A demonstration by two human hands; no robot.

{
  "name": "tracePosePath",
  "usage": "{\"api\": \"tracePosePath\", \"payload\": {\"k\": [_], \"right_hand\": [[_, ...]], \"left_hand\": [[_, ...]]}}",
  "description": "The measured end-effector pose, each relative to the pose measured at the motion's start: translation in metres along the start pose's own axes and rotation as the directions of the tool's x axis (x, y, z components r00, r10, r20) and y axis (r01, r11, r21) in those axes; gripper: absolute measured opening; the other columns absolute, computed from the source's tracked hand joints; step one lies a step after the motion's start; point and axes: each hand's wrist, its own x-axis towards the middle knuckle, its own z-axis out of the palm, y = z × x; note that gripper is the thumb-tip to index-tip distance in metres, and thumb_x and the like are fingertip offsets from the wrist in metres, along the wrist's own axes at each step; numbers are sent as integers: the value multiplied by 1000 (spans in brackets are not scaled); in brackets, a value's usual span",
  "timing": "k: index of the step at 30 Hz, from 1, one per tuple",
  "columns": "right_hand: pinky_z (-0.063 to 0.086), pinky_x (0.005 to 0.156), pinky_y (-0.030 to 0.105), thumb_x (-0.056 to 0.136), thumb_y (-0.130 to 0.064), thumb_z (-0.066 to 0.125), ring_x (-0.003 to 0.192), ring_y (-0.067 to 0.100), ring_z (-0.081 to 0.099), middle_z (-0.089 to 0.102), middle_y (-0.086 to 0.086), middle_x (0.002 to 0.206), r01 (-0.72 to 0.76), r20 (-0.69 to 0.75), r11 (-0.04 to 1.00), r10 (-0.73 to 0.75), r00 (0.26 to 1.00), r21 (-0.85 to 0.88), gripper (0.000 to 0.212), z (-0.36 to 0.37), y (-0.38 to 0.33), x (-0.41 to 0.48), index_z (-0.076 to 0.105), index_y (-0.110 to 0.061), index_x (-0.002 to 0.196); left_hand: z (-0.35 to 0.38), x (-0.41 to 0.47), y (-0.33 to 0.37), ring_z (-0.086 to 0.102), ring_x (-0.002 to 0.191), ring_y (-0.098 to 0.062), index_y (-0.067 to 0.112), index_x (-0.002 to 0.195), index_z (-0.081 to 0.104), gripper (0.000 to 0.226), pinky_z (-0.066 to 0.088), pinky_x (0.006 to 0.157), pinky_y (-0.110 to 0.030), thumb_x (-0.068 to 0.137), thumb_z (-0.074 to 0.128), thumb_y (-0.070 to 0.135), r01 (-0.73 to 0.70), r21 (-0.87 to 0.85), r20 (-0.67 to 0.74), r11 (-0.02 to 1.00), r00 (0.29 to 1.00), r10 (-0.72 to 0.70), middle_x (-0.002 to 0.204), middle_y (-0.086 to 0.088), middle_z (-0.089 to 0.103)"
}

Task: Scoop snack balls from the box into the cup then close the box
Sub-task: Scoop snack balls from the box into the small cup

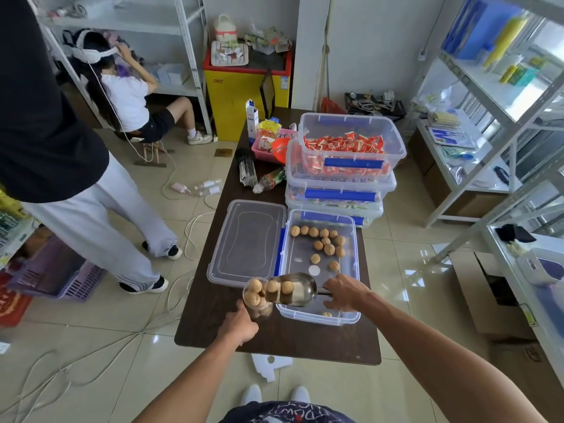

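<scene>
A clear plastic box [355, 264] with blue clips stands open on the dark table, with several tan snack balls [329, 248] scattered inside. Its clear lid [247, 242] lies flat to the left of it. My right hand [345, 293] grips the handle of a metal scoop [300, 288] that is tilted left and carries two balls at its mouth. The scoop's mouth touches the rim of a clear cup [256, 297], which holds several balls. My left hand [239, 326] grips the cup from below, at the box's near left corner.
Stacked clear bins of red wrapped snacks [345, 157] stand behind the box. A pink basket [268, 145], a bottle [270, 180] and packets lie further back on the table [274, 340]. A person in grey trousers [100, 227] stands to the left. Cables cross the floor; shelves stand at right.
</scene>
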Motion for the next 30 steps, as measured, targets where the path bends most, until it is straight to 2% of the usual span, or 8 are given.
{"api": "tracePosePath", "payload": {"k": [2, 5, 16, 20, 22, 26, 28, 30], "right_hand": [[58, 63, 39, 81, -39, 61, 68, 28, 62, 61, 4, 74, -11, 6, 999, 11, 1000, 32, 24, 6, 2, -1, 63, -16, 86], [58, 63, 39, 82, -39, 62, 66, 27, 62, 57, 1, 70, -14, -5, 997, 14, 1000, 73, 23, 10, 3, -2, 63, -17, 85], [55, 58, 40, 77, -46, 65, 62, 29, 62, 64, 3, 68, -142, -51, 951, 162, 985, 273, 28, 28, 17, 2, 60, -19, 77], [53, 59, 37, 76, -42, 65, 68, 28, 61, 67, 8, 81, -261, 3, 917, 273, 962, 302, 32, 33, 29, -3, 64, -17, 95], [49, 59, 33, 76, -40, 67, 71, 28, 59, 67, 10, 90, -318, 34, 894, 324, 945, 316, 38, 37, 33, -4, 62, -15, 104], [47, 65, 30, 78, -36, 71, 87, 29, 67, 67, 11, 100, -395, 131, 859, 372, 919, 326, 42, 34, 34, -1, 62, -10, 111], [46, 64, 29, 79, -31, 70, 83, 26, 63, 63, 8, 96, -415, 183, 852, 375, 909, 318, 41, 30, 32, 4, 63, -9, 113], [45, 63, 28, 80, -24, 67, 77, 24, 58, 61, 8, 93, -433, 213, 845, 382, 899, 314, 36, 25, 30, 10, 66, -6, 111]], "left_hand": [[1, 1, 0, 68, 111, -29, 22, 163, 1, 83, 52, 65, -26, 97, 51, 22, 4, 4, 8, 1000, 1000, -4, 148, -17, 48], [1, 3, 1, 69, 106, -28, 23, 163, 2, 84, 48, 57, -25, 94, 51, 21, 4, 5, 18, 1000, 1000, -4, 143, -18, 52], [4, 12, 3, 68, 85, -22, 18, 160, 6, 80, 42, 45, -23, 93, 50, 21, 29, 18, 52, 999, 998, -30, 137, -22, 59], [5, 14, 6, 66, 80, -20, 16, 160, 7, 79, 41, 43, -22, 94, 50, 22, 43, 18, 60, 999, 997, -44, 137, -21, 59], [5, 13, 10, 64, 73, -16, 14, 161, 6, 79, 41, 43, -21, 96, 49, 22, 39, 38, 53, 998, 998, -41, 127, -16, 63], [2, 9, 17, 59, 63, -12, 6, 153, 27, 60, 40, 45, -21, 98, 46, 23, 44, 105, 61, 993, 997, -51, 89, -7, 61], [1, 10, 18, 63, 66, -13, 5, 148, 34, 54, 41, 46, -22, 98, 46, 22, 52, 121, 76, 991, 995, -62, 89, -7, 61], [0, 10, 19, 71, 80, -17, 7, 142, 40, 47, 43, 48, -21, 98, 45, 23, 58, 127, 93, 990, 993, -70, 97, -6, 61]]}}
